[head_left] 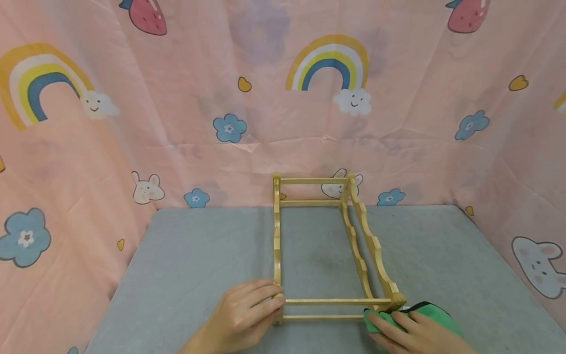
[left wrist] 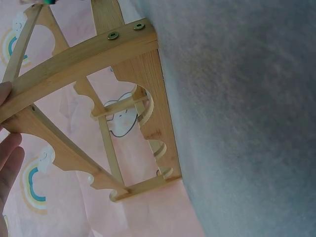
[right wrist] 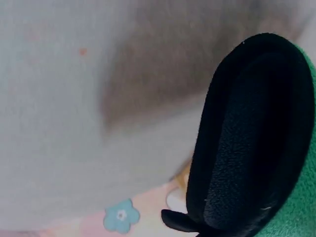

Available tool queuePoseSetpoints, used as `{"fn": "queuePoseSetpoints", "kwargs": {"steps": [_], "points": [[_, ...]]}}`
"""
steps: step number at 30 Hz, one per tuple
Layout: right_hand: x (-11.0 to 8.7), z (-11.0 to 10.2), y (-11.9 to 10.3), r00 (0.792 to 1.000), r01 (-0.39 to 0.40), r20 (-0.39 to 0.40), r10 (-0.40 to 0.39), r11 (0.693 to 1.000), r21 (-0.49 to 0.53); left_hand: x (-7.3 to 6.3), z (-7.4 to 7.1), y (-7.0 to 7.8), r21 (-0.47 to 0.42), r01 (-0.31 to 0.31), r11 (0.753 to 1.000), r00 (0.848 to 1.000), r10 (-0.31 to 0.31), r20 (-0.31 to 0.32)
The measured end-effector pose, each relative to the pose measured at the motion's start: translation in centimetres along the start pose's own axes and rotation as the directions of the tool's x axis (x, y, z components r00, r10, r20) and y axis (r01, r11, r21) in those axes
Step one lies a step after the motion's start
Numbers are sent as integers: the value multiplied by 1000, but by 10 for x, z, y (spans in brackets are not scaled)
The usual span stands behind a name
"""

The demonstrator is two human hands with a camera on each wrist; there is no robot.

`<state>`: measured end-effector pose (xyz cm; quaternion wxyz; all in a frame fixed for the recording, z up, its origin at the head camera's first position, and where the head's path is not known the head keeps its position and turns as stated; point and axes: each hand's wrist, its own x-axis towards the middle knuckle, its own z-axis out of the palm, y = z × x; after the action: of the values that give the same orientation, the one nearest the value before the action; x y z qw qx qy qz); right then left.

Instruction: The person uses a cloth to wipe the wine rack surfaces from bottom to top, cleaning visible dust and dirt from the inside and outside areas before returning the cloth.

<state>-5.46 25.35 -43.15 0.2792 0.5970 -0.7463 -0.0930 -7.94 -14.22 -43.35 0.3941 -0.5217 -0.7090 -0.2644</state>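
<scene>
A light wooden rack [head_left: 336, 301] with scalloped side rails stands on the grey tabletop, its long sides running away from me. My left hand [head_left: 245, 312] grips its near left corner post; in the left wrist view the fingers [left wrist: 11, 160] show at the edge of the rack [left wrist: 74, 59]. At the near right corner, my right hand [head_left: 417, 337] holds a green cloth [head_left: 435, 314] with black edging against the wood. In the right wrist view the folded cloth [right wrist: 291, 212] shows its dark edging, and the right fingers are hidden.
The grey tabletop [head_left: 203, 250] spreads out on both sides of the rack. A pink curtain [head_left: 185, 98] printed with rainbows, flowers and rabbits hangs behind the table and along its sides. Two metal screw heads [left wrist: 113, 35] show in the rack's end piece.
</scene>
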Motion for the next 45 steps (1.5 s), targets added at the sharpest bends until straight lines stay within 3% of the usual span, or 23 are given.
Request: {"fn": "queuePoseSetpoints", "kwargs": {"steps": [8, 17, 22, 29, 35, 40, 45], "points": [[3, -23, 5, 993, -96, -68, 96, 995, -6, 2, -1, 0, 3, -17, 1000, 1000, 17, -5], [23, -19, -2, 978, -180, -100, 183, 983, 34, 1, 0, -3, 20, -46, 999, 999, 47, -26], [47, -15, -5, 980, -177, -84, 180, 983, 43, 1, 0, -2, 17, -39, 999, 999, 40, -36], [90, -1, -15, 968, -169, -182, 171, 985, 27, 0, 0, -3, 18, -45, 999, 999, 45, -30], [122, 7, -24, 955, -190, -229, 186, 982, 4, -1, 0, -2, -3, -15, 1000, 1000, 14, -13], [136, 10, -27, 948, -200, -252, 196, 980, 10, 0, 1, -1, -15, -1, 1000, 1000, 1, -12], [138, 13, -29, 946, -194, -261, 191, 981, 13, 0, 1, -2, -14, -6, 1000, 1000, 6, -25]]}}
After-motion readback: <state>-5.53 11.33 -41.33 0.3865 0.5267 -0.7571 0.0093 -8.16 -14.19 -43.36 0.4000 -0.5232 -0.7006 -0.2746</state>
